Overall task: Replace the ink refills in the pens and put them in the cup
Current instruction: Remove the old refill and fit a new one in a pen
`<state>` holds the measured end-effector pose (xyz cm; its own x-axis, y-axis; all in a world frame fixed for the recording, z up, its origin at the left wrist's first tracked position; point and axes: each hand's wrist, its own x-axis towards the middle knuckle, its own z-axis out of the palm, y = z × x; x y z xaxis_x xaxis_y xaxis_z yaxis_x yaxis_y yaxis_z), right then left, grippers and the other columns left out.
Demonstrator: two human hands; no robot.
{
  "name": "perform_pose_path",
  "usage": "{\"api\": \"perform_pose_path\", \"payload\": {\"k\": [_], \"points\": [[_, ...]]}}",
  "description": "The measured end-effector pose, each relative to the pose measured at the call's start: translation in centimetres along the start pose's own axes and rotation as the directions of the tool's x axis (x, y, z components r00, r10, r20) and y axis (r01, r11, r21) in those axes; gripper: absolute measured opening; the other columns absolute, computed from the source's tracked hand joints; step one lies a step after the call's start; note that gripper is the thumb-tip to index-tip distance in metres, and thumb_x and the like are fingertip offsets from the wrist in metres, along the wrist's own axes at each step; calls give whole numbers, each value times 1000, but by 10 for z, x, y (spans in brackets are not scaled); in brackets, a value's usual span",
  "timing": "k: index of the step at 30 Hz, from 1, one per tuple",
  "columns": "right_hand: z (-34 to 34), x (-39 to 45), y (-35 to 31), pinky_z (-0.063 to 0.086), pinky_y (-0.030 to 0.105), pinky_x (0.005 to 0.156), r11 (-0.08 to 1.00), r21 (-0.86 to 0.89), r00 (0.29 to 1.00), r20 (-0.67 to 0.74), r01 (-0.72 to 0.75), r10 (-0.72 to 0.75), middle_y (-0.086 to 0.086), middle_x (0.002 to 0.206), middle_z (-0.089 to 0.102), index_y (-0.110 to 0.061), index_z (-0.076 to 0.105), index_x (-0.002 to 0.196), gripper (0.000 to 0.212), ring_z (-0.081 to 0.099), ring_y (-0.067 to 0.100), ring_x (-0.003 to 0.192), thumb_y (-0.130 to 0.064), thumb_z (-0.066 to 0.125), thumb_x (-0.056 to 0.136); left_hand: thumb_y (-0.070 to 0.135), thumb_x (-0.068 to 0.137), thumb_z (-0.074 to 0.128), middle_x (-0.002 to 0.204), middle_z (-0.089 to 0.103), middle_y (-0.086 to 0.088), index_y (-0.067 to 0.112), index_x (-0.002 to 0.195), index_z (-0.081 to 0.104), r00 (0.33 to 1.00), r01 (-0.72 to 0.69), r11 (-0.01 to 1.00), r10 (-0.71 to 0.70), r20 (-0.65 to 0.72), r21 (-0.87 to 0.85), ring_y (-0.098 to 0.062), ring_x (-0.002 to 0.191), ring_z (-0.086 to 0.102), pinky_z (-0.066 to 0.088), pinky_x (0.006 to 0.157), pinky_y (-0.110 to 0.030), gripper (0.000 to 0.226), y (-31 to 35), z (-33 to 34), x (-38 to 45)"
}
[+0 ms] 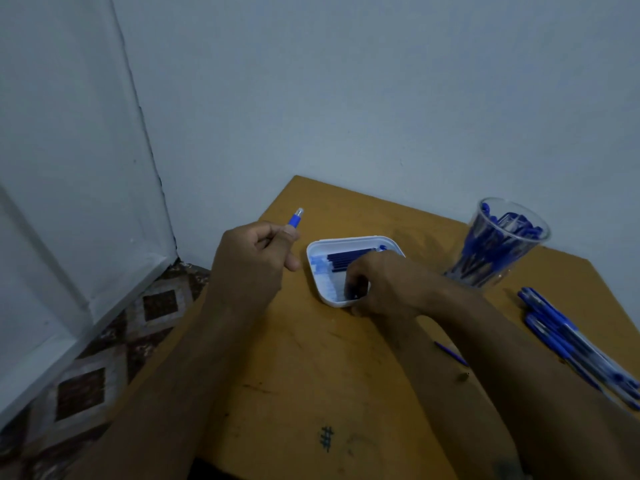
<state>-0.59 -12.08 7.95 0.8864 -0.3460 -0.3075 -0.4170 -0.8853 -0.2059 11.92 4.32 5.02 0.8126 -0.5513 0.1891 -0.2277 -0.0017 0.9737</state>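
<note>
Two hands are over the wooden surface [311,358]. The left hand [256,258] is curled round one pen [295,218], whose blue end with a clear tip sticks out past the thumb, pointing up and away. The right hand [377,285] reaches into one white tray [322,244] just to the right of the left hand; its fingertips are down among the dark blue refills [349,258] lying side by side in the tray, and they look bent as if pinching one, though the contact is shadowed and I cannot tell for sure. The refills cannot be counted: they blur into one dark band. Beyond the right forearm, to its right, stands one clear cup [502,244], upright and crowded with blue pens, too many and too tangled to count. Nearer, right of the same forearm, a loose pile of blue pens [568,337] lies flat on the surface, perhaps four or five, the blur hiding the exact number. One thin blue refill [452,355] lies alone on the surface, touching or just beside the right forearm
</note>
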Motion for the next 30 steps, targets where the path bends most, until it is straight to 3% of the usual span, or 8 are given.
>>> {"api": "perform_pose_path", "payload": {"k": [3, 7, 10, 19, 22, 24, 27, 30], "points": [[-2, 1, 0, 50, 19, 80, 1000, 6, 1000, 7, -5, 5, -7, 106, 68, -25, 69, 105, 24, 63, 11, 97, -25, 81, 84, 25, 100, 57, 63, 69, -2, 17, 94, 74, 1000, -2, 1000, 2, 18, 0, -20, 49, 50, 46, 51, -31, 20, -1, 1, 0], [-2, -5, -1, 39, 8, 66, 1000, -3, 1000, -26, -7, 7, -12, 100, 64, -26, 70, 100, 21, 61, 7, 95, -25, 82, 83, 26, 101, 57, 64, 70, -2, 15, 98, 74, 999, -18, 1000, 17, 40, 11, -19, 48, 51, 48, 51, -31, 21, -4, 4, 0], [-1, -8, -2, 37, 7, 60, 1000, 1, 999, -42, -13, 13, -16, 93, 58, -29, 66, 93, 18, 57, 3, 90, -26, 81, 84, 27, 101, 57, 65, 70, -3, 17, 96, 74, 998, -18, 1000, 17, 53, 4, -22, 49, 51, 48, 53, -36, 20, -5, 7, 0], [-8, -18, 4, 36, 8, 58, 998, 49, 996, -85, 27, -23, -17, 91, 59, -29, 66, 92, 15, 54, -1, 81, -24, 79, 86, 24, 101, 58, 63, 69, -3, 18, 90, 73, 993, -31, 1000, 29, 114, 8, -26, 50, 47, 46, 53, -39, 19, -5, 17, -4], [-8, -20, 7, 41, 10, 66, 997, 54, 988, -144, 58, -50, -15, 97, 60, -28, 66, 94, 12, 56, 2, 88, -22, 75, 89, 23, 101, 58, 63, 69, -3, 18, 93, 74, 990, -36, 999, 34, 135, 10, -19, 49, 49, 46, 54, -39, 18, -6, 22, -5], [-7, -25, 8, 40, 13, 66, 994, 67, 970, -231, 87, -69, -15, 94, 59, -28, 64, 95, 11, 55, 2, 82, -22, 73, 91, 24, 101, 58, 64, 69, -4, 16, 94, 74, 988, -43, 999, 41, 149, 13, -13, 46, 49, 44, 54, -36, 19, -6, 26, -6], [-8, -39, 10, 39, 16, 65, 991, 75, 923, -378, 109, -73, -16, 88, 58, -26, 61, 106, 13, 54, 0, 76, -24, 68, 95, 25, 101, 58, 64, 69, -4, 16, 93, 74, 984, -76, 997, 73, 166, 13, -18, 47, 48, 43, 51, -36, 20, -6, 33, -7], [-6, -59, 17, 44, 11, 62, 970, 197, 897, -441, 142, -42, -16, 84, 63, -25, 55, 113, 17, 60, -2, 76, -19, 62, 99, 26, 101, 57, 65, 69, -3, 18, 92, 74, 974, -129, 990, 117, 194, 50, -17, 46, 49, 44, 47, -36, 20, -5, 44, -13]]}}
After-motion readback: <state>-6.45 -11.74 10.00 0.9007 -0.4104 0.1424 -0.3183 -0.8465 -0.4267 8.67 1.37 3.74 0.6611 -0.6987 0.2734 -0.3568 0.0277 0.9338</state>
